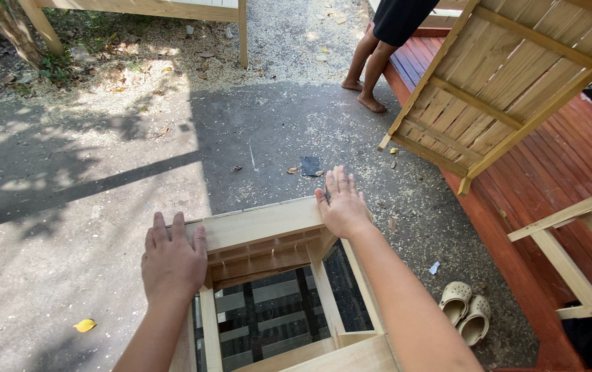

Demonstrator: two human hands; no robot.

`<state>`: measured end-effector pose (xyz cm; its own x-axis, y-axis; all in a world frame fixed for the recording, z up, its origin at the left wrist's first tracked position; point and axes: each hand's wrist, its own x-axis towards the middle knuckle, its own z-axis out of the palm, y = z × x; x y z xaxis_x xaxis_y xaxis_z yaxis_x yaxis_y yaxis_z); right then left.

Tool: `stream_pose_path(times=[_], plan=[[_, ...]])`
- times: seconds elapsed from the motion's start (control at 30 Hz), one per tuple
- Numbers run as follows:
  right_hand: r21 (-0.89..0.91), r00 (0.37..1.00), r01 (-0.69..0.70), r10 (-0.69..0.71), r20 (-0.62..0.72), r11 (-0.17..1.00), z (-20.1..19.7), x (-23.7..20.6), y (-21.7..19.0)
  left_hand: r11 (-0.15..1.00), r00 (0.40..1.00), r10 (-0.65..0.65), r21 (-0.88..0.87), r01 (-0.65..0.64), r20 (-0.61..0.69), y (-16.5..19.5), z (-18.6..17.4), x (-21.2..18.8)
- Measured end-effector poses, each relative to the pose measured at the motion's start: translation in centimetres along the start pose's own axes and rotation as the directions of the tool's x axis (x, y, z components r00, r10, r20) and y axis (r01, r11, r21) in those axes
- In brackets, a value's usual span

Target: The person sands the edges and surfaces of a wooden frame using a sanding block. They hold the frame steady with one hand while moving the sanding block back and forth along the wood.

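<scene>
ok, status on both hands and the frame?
Left hand flat on the wooden frame, open. Right hand flat on its far corner, open. A person's legs stand beyond, apart from it.

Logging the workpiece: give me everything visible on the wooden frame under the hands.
The wooden frame is pale, unfinished-looking timber: a flat top board, thinner rails beneath it and upright legs around an open middle. Through the opening a dark, light-striped surface shows. It stands on the grey pavement, which is strewn with sawdust, and its lower part is cut off by the picture's edge. The left hand lies palm-down on its near left corner, the right hand on its far right corner.
</scene>
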<state>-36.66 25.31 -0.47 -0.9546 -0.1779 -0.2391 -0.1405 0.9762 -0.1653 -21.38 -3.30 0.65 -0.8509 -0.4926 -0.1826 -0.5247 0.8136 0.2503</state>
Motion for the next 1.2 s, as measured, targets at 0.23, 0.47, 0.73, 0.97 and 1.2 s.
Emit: stream_pose_path(times=[0.23, 0.47, 0.73, 0.97, 1.2], plan=[[-0.060, 0.950, 0.286, -0.291, -0.113, 0.956, 3.1, -10.8, 5.5, 1.000, 1.000, 0.003, -0.019, -0.003, -0.023, -0.2, 0.2, 0.2], [0.152, 0.994, 0.107, -0.102, -0.040, 0.983, 1.5, -3.2, 2.7, 1.000, 0.999, -0.015, 0.007, 0.016, -0.037, -0.1, 0.2, 0.3], [0.155, 0.962, 0.265, -0.249, -0.114, 0.952, 2.6, -8.4, 4.8, 1.000, 0.999, -0.012, -0.010, 0.011, -0.035, 0.0, -0.4, 0.3], [0.075, 0.995, 0.095, -0.097, 0.031, 0.993, 1.5, -7.9, 3.0, 0.998, 0.999, -0.034, 0.051, 0.035, -0.029, 0.3, -0.4, 0.4], [-0.122, 0.955, 0.256, -0.270, -0.123, 0.959, 1.9, -2.2, 1.8, 0.999, 0.999, -0.022, 0.030, 0.023, -0.032, 0.4, -0.9, 0.1]])
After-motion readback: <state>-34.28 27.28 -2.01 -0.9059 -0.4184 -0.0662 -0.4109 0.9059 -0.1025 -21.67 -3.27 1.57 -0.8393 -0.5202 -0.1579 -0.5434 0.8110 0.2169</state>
